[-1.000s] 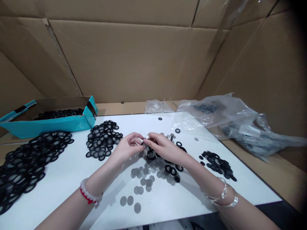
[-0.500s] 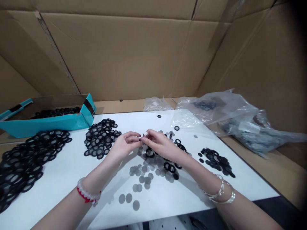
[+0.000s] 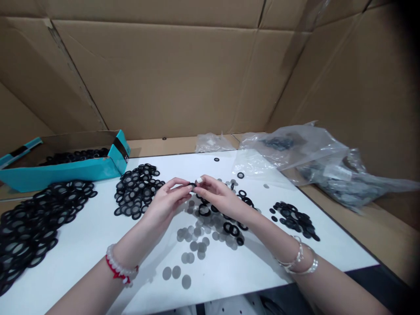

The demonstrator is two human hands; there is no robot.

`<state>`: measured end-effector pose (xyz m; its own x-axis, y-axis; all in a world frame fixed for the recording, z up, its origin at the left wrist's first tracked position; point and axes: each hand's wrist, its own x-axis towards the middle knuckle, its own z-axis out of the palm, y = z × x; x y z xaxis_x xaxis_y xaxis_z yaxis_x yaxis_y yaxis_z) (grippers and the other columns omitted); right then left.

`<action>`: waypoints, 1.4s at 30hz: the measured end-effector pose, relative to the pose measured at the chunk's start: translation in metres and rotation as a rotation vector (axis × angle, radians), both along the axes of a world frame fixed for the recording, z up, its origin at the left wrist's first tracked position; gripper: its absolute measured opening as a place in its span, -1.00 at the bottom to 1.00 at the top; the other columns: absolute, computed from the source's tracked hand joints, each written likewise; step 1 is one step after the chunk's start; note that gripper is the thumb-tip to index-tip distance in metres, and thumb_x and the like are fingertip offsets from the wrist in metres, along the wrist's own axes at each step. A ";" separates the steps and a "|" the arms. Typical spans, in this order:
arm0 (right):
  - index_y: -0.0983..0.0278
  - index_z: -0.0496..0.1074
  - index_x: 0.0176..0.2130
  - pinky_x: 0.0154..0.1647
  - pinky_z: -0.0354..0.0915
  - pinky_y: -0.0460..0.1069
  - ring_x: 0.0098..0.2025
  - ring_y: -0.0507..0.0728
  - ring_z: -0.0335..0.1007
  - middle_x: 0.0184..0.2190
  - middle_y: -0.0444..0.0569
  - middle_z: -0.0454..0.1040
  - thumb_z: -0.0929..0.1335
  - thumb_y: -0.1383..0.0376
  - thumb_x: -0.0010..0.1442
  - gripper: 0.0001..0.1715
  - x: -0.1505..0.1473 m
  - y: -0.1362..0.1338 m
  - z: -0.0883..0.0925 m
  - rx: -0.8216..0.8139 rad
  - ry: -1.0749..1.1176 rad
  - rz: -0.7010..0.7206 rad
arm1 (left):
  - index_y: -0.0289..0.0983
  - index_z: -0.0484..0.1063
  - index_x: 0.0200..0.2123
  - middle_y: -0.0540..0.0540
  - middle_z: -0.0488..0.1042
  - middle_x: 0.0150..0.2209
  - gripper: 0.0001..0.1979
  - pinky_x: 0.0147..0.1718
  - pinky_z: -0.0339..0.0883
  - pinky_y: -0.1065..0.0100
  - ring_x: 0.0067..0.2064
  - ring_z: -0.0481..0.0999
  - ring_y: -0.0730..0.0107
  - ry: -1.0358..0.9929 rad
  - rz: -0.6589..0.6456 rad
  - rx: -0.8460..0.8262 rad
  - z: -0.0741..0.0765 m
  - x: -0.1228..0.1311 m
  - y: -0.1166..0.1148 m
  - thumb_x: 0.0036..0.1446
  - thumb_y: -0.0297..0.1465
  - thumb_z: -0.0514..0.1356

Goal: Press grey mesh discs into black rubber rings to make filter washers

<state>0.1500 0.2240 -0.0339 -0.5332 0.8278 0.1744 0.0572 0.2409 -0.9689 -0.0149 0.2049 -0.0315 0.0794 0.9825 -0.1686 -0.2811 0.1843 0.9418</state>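
My left hand (image 3: 167, 197) and my right hand (image 3: 218, 197) meet above the white table, pinching a small black rubber ring (image 3: 192, 185) between their fingertips. Below them lie loose grey mesh discs (image 3: 193, 245) and scattered black rubber rings (image 3: 230, 229). A heap of black-rimmed mesh washers (image 3: 136, 191) sits just left of my left hand. A larger heap (image 3: 33, 227) spreads along the left side, and a smaller one (image 3: 293, 220) lies beyond my right hand.
A teal cardboard box (image 3: 55, 175) holding black rings stands at the back left. Clear plastic bags (image 3: 328, 170) with dark parts lie at the right, and a smaller bag (image 3: 212, 143) at the back. Brown cardboard walls (image 3: 164, 78) surround the white table (image 3: 98, 271).
Both hands have risen slightly and shifted left, with the ring still pinched between them. The whole view has moved a little, as my head shifted.
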 end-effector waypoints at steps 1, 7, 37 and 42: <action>0.24 0.15 -0.40 -0.45 0.03 -0.08 -0.44 0.00 0.06 -0.47 -0.19 0.15 0.26 0.07 0.23 -0.67 0.001 0.001 0.001 0.021 -0.003 -0.025 | -0.26 0.37 -0.47 0.06 0.43 -0.51 -0.76 -0.38 0.22 0.47 -0.44 0.39 0.54 0.020 -0.014 0.014 0.002 0.000 -0.001 -0.17 -0.36 0.38; 0.23 0.08 -0.47 -0.46 -0.02 -0.07 -0.47 0.01 -0.01 -0.52 -0.21 0.06 0.17 0.11 0.32 -0.62 0.003 0.001 0.003 0.153 -0.143 -0.056 | -0.25 0.33 -0.45 0.08 0.41 -0.51 -0.74 -0.45 0.14 0.47 -0.45 0.36 0.52 0.167 -0.018 0.094 0.013 0.003 -0.005 -0.17 -0.36 0.37; 0.25 0.09 -0.52 -0.43 0.00 -0.07 -0.45 0.01 0.04 -0.52 -0.19 0.09 0.17 0.11 0.31 -0.58 0.007 0.007 0.003 0.191 -0.176 0.007 | -0.28 0.35 -0.42 0.09 0.34 -0.57 -0.69 -0.43 0.14 0.42 -0.50 0.30 0.51 0.220 -0.056 -0.016 0.004 0.000 0.000 -0.21 -0.31 0.39; 0.25 0.09 -0.53 -0.47 -0.03 -0.07 -0.49 0.00 0.00 -0.56 -0.21 0.04 0.18 0.06 0.29 -0.55 0.005 0.007 -0.001 0.155 -0.194 0.000 | -0.28 0.34 -0.40 0.10 0.36 -0.59 -0.70 -0.47 0.09 0.43 -0.52 0.29 0.53 0.161 -0.142 -0.013 0.006 0.003 -0.004 -0.20 -0.35 0.38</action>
